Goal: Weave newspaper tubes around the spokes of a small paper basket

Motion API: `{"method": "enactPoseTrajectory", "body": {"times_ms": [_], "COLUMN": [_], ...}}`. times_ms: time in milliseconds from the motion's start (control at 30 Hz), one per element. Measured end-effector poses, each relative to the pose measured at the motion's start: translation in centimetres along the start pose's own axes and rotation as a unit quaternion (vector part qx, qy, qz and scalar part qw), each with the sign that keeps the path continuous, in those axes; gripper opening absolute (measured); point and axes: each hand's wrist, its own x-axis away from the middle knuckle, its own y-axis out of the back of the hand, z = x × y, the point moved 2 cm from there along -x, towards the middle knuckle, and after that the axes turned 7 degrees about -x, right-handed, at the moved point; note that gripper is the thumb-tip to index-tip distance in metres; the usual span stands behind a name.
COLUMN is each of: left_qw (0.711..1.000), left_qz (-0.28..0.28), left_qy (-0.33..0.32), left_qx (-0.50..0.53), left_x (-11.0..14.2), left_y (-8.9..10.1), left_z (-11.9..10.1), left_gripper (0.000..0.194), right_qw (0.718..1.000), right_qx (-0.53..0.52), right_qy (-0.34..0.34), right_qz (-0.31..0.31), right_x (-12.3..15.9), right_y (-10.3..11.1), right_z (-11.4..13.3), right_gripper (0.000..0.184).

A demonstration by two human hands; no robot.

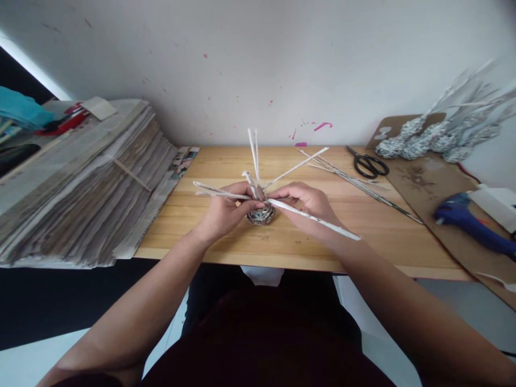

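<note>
A small round piece woven from rolled newspaper tubes (261, 215) is between my hands, low over the wooden table. My left hand (228, 210) grips it near its top, thumb in front and fingers partly hidden behind. Fingers of my right hand (305, 204) are bent close together at the weave's right side, pinching a paper tube (316, 219) that runs out to the lower right across that hand. Other tube ends fan out from the top: two point up, one slants to the upper right, and some stick out left past my left hand.
A tall stack of newspaper (92, 188) stands at the left. Loose paper tubes (355, 183) and black-handled scissors (367, 163) lie to the right. Farther right, a brown board (419, 185) bears a blue glue gun (473, 220) and several woven paper pieces (423, 138) by the wall.
</note>
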Motion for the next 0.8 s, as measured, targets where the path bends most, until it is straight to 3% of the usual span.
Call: {"method": "enactPoseTrajectory", "body": {"times_ms": [100,267,367,467,633,800], "left_qw": [0.998,0.988,0.986,0.988,0.988,0.989], "left_qz": [0.003,-0.042,-0.060,-0.068,-0.066,-0.049], "left_qy": [-0.048,-0.109,-0.098,-0.076,-0.075,-0.066], "left_qx": [-0.029,-0.102,-0.118,-0.114,-0.121,-0.120], "left_x": [0.0,0.3,0.7,1.1,1.3,1.5], "left_y": [0.2,0.3,0.2,-0.1,-0.4,-0.2], "left_z": [0.2,0.1,0.1,0.2,0.2,0.3], "left_gripper": [0.011,0.012,0.011,0.009,0.011,0.007], "right_qw": [0.997,0.999,0.995,0.992,0.992,0.980], "right_qx": [0.051,0.002,-0.010,-0.020,-0.025,-0.124], "right_qy": [0.062,0.009,-0.046,-0.052,-0.032,-0.108], "right_qz": [0.010,0.046,0.084,0.112,0.123,0.111], "right_x": [-0.3,-1.1,-1.5,-1.7,-2.1,-3.2], "right_y": [0.0,-0.3,-0.2,0.2,0.7,0.5], "right_z": [0.7,0.8,0.6,0.7,1.3,0.0], "right_gripper": [0.007,0.006,0.009,0.012,0.013,0.013]}}
